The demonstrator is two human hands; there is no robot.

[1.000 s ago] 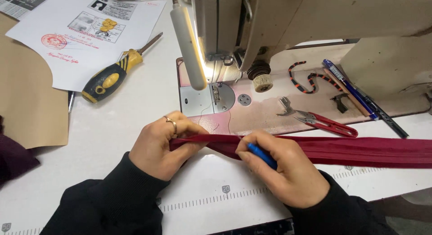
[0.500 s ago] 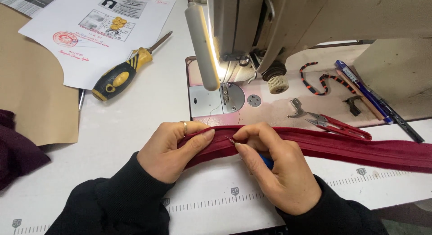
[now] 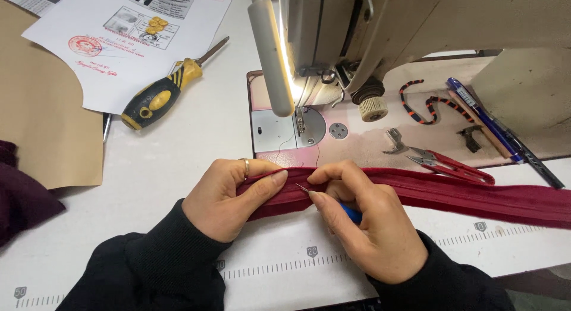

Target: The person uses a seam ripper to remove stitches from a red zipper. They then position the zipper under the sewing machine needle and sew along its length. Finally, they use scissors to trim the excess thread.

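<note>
Nearest: black sleeves, both hands on a dark red fabric strip (image 3: pixel 452 195) lying across the white counter (image 3: pixel 178 162), just in front of the sewing machine. Left hand (image 3: pixel 229 198), ring on one finger, closed on the strip's left end, thumb on top pressing it flat. Right hand (image 3: pixel 363 222) pinches a small blue-handled tool (image 3: pixel 351 214) w/ thin metal tip, tip touching the fabric edge btw the two thumbs. Strip runs off to the right edge of view. Printed ruler scale (image 3: pixel 285 266) along counter front, under the wrists.

Mid: red thread snips (image 3: pixel 455 165) just behind the strip, right side; needle plate (image 3: pixel 285 129) lit by the machine's lamp (image 3: pixel 270 55). Left: yellow-black screwdriver (image 3: pixel 157 97), partly on a printed white sheet (image 3: pixel 131 37); brown paper (image 3: pixel 41 108) beside it; dark cloth (image 3: pixel 24 198) at far left edge.

Far: sewing machine body (image 3: pixel 416 25), blue pen (image 3: pixel 482 114) and an orange-black striped cord (image 3: pixel 428 105) on the machine bed.
</note>
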